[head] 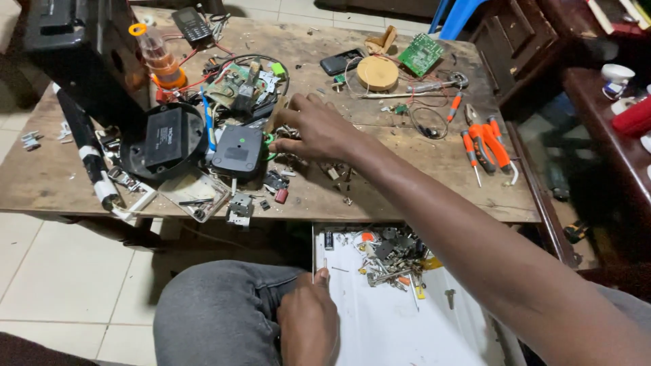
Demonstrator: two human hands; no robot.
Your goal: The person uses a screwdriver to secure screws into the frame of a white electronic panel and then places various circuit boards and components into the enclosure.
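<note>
We see little bare tabletop (pixel 420 169) except right of our right hand (pixel 319 129), whose fingers curl, apparently pinching a small green part (pixel 269 141) beside the dark square box (pixel 237 150); our left hand (pixel 308 318) grips the white drawer (pixel 393 325) edge

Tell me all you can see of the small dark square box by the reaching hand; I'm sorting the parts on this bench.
The dark square box looks like matte plastic with rounded corners and a slightly raised rectangular panel on top. It lies flat and closed on the wooden table, beside a round black housing. A green part shows at its right edge, where the right hand has its fingertips; whether they touch the box is unclear.
</note>
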